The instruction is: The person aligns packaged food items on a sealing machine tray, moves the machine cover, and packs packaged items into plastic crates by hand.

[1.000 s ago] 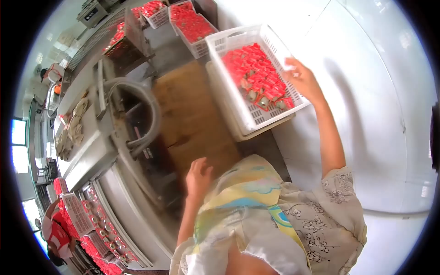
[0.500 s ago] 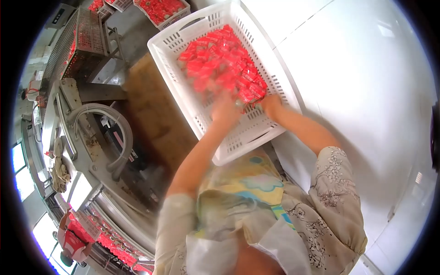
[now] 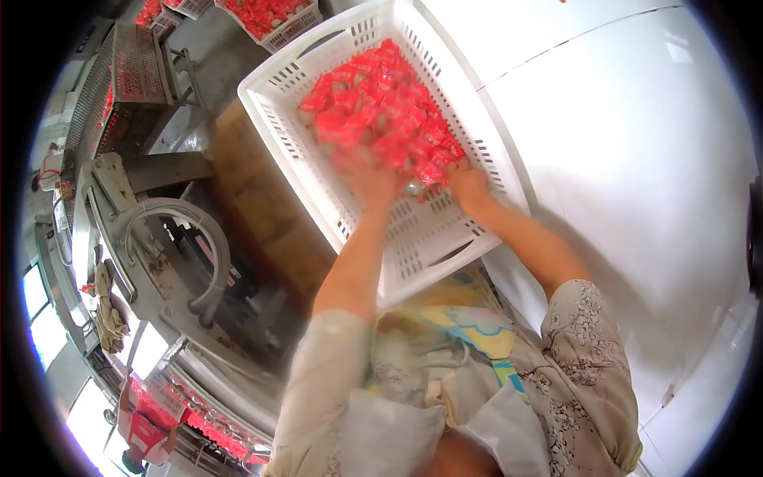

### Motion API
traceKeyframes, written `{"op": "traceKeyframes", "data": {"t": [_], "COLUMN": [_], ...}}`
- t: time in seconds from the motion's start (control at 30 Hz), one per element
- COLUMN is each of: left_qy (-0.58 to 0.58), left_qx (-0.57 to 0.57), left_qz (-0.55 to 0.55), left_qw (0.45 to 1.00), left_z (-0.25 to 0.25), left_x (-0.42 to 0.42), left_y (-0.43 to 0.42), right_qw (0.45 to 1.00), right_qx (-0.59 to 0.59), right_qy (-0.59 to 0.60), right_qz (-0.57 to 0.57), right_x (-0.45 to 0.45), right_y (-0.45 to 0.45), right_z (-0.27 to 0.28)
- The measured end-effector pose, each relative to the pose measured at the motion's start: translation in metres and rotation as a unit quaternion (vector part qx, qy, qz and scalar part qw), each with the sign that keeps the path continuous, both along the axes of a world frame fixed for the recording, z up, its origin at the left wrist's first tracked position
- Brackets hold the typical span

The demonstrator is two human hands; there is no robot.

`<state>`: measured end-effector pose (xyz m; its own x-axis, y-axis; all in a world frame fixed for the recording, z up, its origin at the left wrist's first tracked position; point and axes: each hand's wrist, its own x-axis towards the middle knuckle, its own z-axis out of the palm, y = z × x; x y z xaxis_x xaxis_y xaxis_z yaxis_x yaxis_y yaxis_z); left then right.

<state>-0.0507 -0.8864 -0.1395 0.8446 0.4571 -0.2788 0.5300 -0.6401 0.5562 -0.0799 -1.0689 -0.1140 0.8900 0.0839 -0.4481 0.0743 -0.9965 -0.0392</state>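
Both of my hands are inside a white slotted plastic crate [image 3: 421,270] that holds a heap of small red packets [image 3: 389,87]. My left hand [image 3: 367,176] is at the near left part of the heap, smeared by motion, and its fingers cannot be made out. At the right edge of the heap, close to the crate's right wall, my right hand [image 3: 467,181] has curled fingers against the packets. What it holds, if anything, is hidden. Bare crate floor shows nearer my body.
A metal machine with a looped hose [image 3: 226,262] stands at the left, beside a brown board [image 3: 262,199]. More crates of red packets [image 3: 290,30] are at the top. A person in red [image 3: 147,433] is at the lower left. A white tiled wall [image 3: 620,119] borders the right.
Since one second ago, my left hand has come up from beside my body into the crate, and my right hand from its right rim to the packets. The crate appears nearer.
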Motion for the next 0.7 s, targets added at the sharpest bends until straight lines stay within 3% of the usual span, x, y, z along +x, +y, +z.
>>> {"op": "traceKeyframes", "data": {"t": [0.1, 0.2, 0.3, 0.37, 0.43, 0.53, 0.6, 0.7], "left_qy": [-0.012, -0.038, -0.022, -0.055, -0.075, -0.040, 0.038, -0.028], "left_qx": [0.004, 0.059, 0.037, 0.082, 0.095, 0.063, 0.037, 0.118], "left_qz": [0.014, -0.095, -0.095, -0.143, -0.204, -0.272, -0.275, -0.271], "left_qw": [1.000, 0.993, 0.995, 0.985, 0.972, 0.960, 0.960, 0.955], "left_z": [-0.005, -0.020, -0.003, -0.022, -0.009, 0.012, 0.014, -0.003], "left_x": [0.006, 0.018, 0.024, 0.022, 0.025, 0.022, 0.022, 0.023], "left_y": [0.007, 0.014, 0.009, 0.018, 0.020, 0.013, 0.007, 0.005], "right_qw": [0.997, 0.974, 0.922, 0.882, 0.838, 0.875, 0.879, 0.919], "right_qx": [0.030, 0.098, 0.155, 0.195, 0.248, 0.321, 0.302, 0.272], "right_qy": [-0.010, -0.049, -0.081, -0.102, -0.133, -0.203, -0.174, -0.104], "right_qz": [-0.074, -0.197, -0.344, -0.417, -0.468, -0.300, -0.325, -0.265], "right_x": [0.003, -0.001, -0.002, -0.006, -0.011, -0.009, -0.002, 0.002], "right_y": [0.003, 0.014, 0.039, 0.048, 0.053, 0.058, 0.070, 0.064], "right_z": [-0.009, -0.032, -0.042, -0.050, -0.064, -0.060, -0.037, -0.027]}}
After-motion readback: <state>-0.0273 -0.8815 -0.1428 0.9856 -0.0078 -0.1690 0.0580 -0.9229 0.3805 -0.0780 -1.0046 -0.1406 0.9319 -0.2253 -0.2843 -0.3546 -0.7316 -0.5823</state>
